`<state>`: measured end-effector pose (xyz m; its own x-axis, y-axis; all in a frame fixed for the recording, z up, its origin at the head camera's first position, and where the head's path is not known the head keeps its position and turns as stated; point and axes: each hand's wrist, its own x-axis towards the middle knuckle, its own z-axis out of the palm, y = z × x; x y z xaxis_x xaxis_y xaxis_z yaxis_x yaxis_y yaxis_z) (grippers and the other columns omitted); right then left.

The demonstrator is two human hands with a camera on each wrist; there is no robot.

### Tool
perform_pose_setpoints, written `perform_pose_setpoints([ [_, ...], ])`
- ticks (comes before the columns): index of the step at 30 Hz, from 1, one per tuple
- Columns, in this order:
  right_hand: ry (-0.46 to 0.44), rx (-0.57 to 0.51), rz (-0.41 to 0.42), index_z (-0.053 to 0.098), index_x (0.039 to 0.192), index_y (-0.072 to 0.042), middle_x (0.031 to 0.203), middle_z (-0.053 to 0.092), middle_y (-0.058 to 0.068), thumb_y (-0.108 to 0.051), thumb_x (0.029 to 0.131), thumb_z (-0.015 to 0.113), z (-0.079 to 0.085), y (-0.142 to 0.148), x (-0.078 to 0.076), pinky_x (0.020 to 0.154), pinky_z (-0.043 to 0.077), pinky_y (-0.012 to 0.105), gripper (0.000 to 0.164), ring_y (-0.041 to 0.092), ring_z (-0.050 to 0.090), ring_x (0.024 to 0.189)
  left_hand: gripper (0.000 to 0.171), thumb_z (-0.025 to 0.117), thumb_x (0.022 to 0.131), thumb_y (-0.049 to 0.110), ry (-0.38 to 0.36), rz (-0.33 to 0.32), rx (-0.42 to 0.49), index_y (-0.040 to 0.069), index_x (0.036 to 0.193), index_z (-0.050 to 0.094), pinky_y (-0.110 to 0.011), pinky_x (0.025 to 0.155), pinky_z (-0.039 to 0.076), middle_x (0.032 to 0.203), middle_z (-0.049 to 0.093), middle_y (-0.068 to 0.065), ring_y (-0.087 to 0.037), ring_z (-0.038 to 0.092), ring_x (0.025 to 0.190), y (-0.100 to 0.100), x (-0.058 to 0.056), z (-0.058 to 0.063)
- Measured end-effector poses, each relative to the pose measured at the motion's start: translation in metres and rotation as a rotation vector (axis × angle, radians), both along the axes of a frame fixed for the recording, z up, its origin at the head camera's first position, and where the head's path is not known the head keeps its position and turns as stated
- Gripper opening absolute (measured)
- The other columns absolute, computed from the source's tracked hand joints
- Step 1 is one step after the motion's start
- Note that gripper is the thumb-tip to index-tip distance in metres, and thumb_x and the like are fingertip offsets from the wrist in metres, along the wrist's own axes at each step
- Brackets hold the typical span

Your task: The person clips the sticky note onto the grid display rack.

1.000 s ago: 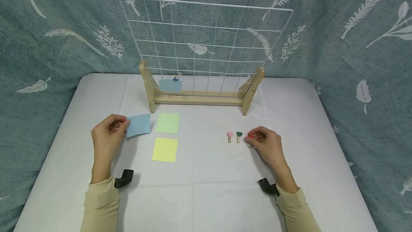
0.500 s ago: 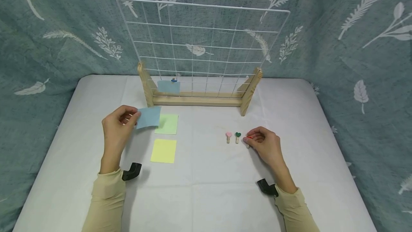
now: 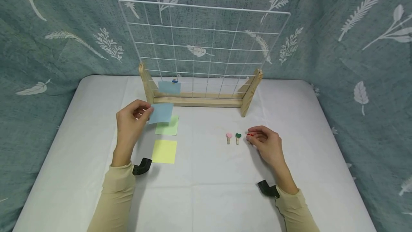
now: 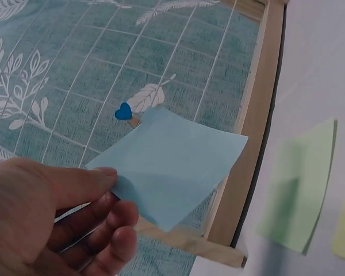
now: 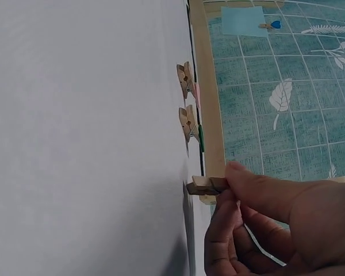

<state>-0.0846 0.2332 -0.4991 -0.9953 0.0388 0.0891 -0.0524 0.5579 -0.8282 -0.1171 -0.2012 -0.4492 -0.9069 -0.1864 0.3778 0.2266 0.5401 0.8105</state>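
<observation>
My left hand (image 3: 133, 121) pinches a blue sticky note (image 3: 161, 113) by its left edge, thumb on top. In the head view the note overlaps the far part of a green sticky note (image 3: 168, 128) lying on the table. My right hand (image 3: 266, 142) pinches a small wooden clothespin (image 5: 207, 185) between thumb and fingers; its red decoration (image 3: 250, 135) peeks out at the fingertips. To its left lie two more clothespins, one with a green heart (image 3: 238, 135) and one with a pink heart (image 3: 229, 135).
A white wire grid (image 3: 206, 47) on a wooden stand (image 3: 197, 102) rises at the back. Another blue note (image 3: 169, 87) hangs low on its left, held by a blue-heart clothespin (image 3: 175, 81). A yellow sticky note (image 3: 164, 151) lies nearer me than the green one.
My left hand has carried the blue note rightward and away from me, from beside the green note to over it. My right hand stays nearly in place, having drawn the red clothespin slightly rightward.
</observation>
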Motion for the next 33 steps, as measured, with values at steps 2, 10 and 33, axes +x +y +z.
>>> perform_pose_setpoints([
  [2, 0.003, -0.017, -0.004, 0.072, 0.104, -0.006, 0.092, 0.073, 0.007, -0.011, 0.084, 0.079, 0.0, 0.0, 0.0, 0.066, 0.053, 0.014, 0.023, 0.012, 0.067, 0.079, 0.007, 0.076, 0.087, 0.014, 0.006, -0.008, 0.005, 0.009, 0.092, 0.074, -0.016, 0.055, 0.047, 0.078, 0.072, -0.004, -0.015, 0.061, 0.058, 0.004, -0.002, 0.0],
  [10, 0.031, -0.06, -0.034, 0.074, 0.099, -0.005, 0.09, 0.074, 0.01, -0.015, 0.083, 0.08, -0.001, 0.001, -0.002, 0.065, 0.054, 0.014, 0.02, 0.01, 0.069, 0.075, 0.008, 0.077, 0.087, 0.015, 0.002, -0.038, 0.034, 0.009, 0.092, 0.074, -0.015, 0.055, 0.046, 0.076, 0.071, -0.004, -0.017, 0.062, 0.058, 0.017, -0.01, -0.001],
  [33, 0.135, -0.364, 0.023, 0.068, 0.104, 0.013, 0.1, 0.068, 0.033, 0.008, 0.082, 0.073, 0.026, -0.013, 0.006, 0.076, 0.058, 0.024, 0.022, 0.033, 0.071, 0.086, 0.009, 0.076, 0.087, 0.014, 0.037, -0.1, 0.117, 0.007, 0.093, 0.075, -0.016, 0.056, 0.047, 0.081, 0.072, -0.007, -0.017, 0.063, 0.063, 0.058, -0.038, -0.001],
])
